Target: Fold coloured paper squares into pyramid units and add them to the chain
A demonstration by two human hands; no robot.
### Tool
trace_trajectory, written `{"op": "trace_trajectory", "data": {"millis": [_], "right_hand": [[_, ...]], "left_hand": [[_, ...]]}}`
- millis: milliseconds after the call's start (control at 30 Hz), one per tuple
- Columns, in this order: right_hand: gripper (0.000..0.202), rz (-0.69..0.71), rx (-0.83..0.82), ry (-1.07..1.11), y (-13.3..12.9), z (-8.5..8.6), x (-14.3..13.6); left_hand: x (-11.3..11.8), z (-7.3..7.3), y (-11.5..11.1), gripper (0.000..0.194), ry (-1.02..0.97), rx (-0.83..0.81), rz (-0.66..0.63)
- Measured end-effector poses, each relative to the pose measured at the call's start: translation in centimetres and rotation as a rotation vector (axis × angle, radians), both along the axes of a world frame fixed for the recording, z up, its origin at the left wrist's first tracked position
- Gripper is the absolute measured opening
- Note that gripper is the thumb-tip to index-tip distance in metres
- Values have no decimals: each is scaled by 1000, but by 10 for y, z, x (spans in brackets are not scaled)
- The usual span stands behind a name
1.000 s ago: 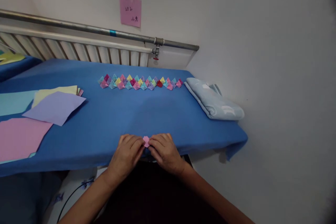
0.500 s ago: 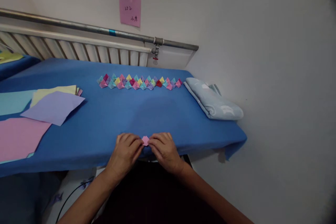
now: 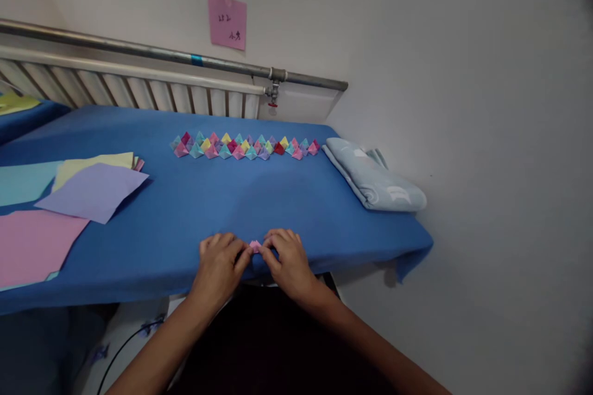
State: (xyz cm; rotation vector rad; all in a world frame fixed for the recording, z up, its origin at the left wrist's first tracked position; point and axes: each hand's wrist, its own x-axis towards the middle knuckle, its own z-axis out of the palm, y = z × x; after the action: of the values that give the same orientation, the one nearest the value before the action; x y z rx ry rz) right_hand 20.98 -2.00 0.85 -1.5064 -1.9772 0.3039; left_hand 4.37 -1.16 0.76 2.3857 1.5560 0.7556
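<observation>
A small folded pink paper piece (image 3: 255,247) is held near the front edge of the blue-covered table (image 3: 278,197). My left hand (image 3: 218,265) pinches its left side between thumb and fingers. On its right side, my right hand (image 3: 288,264) grips it the same way. The fingertips cover the piece's sides, and only its pointed middle shows. Farther back lies a long double row of folded paper pieces (image 3: 238,149) in pink, teal, yellow, purple and red.
Purple paper (image 3: 95,191), yellow paper (image 3: 88,163), teal paper (image 3: 28,182) and pink paper (image 3: 41,244) lie at the left. A folded light-blue blanket (image 3: 373,176) rests at the right end. Behind the table run a radiator (image 3: 157,94) and a metal pipe (image 3: 139,49).
The pink piece now looks flatter and shows less of its surface. My thumbs have come closer together beneath it, and the fingers of both hands are more bent.
</observation>
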Motion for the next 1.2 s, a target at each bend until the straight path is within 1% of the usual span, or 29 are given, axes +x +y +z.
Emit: {"op": "trace_trajectory", "data": {"millis": [200, 367, 500, 633, 767, 933, 1200], "right_hand": [[19, -14, -4, -24, 1, 1, -1], [19, -29, -23, -62, 4, 2, -2], [17, -31, -70, -99, 7, 5, -2], [15, -24, -79, -104, 10, 5, -2], [16, 8, -74, -14, 12, 2, 3], [12, 134, -79, 194, 12, 2, 15], [11, 156, -81, 205, 12, 3, 14]], "left_hand": [[6, 5, 1, 25, 79, -66, 69], [10, 13, 3, 25, 161, -131, 109], [13, 17, 4, 24, 165, -167, 111], [13, 17, 5, 21, 140, -170, 131], [12, 14, 6, 20, 127, -167, 123], [11, 14, 7, 20, 123, -151, 111], [11, 15, 8, 20, 115, -172, 100]]}}
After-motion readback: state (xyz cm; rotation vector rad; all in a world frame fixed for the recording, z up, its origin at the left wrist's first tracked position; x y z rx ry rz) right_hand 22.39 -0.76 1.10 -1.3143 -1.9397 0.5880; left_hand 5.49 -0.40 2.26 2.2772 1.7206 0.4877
